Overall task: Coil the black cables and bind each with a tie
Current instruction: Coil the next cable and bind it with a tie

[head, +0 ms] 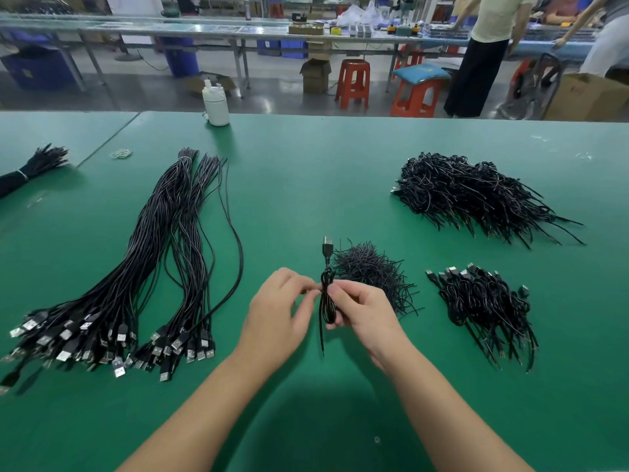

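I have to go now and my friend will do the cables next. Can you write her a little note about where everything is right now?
Left hand and right hand: both pinch one coiled cable above the green table; its USB plug points away. The tie looks unfinished.
Ties: loose pile just behind the hands.
Done: small heap of bound coils on the right, big heap farther back.
Left: long straight cables on the left, plus another bundle at the far left edge.

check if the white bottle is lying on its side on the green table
No, the white bottle stands upright near the far edge of the green table, beyond the uncoiled cables.
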